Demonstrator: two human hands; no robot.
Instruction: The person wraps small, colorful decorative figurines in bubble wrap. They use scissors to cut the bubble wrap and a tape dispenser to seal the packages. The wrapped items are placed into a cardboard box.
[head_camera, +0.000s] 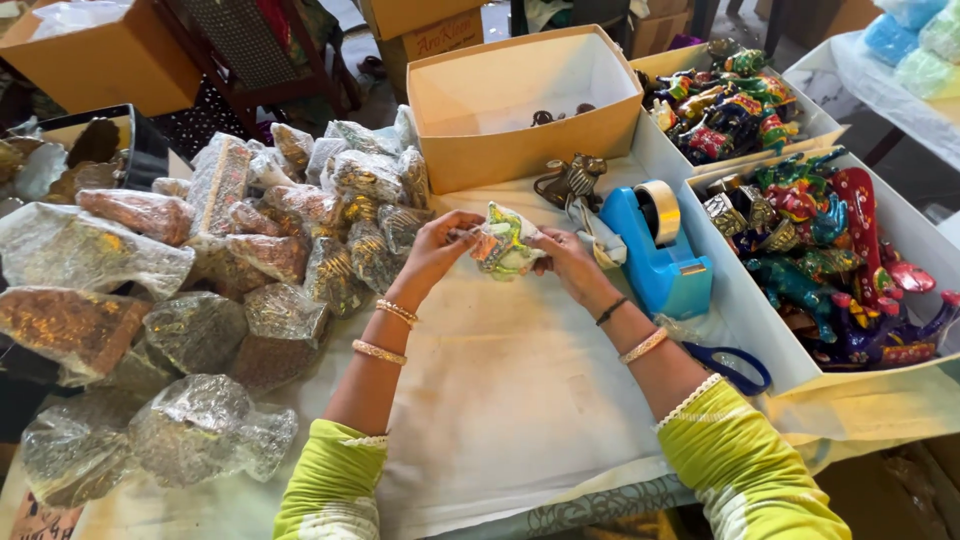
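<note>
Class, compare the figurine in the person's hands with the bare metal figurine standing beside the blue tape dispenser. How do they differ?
The held figurine is brightly painted and half covered in bubble wrap; the metal figurine is dull bronze-coloured and unwrapped. The first is gripped by the left hand and right hand; the second stands untouched on the table. Both are small.

Both forearms reaching far over the middle, wrists bangled, left hand (437, 243) and right hand (566, 256) close together, fingers curled inward, pinching, yellow-green sleeves near
</note>
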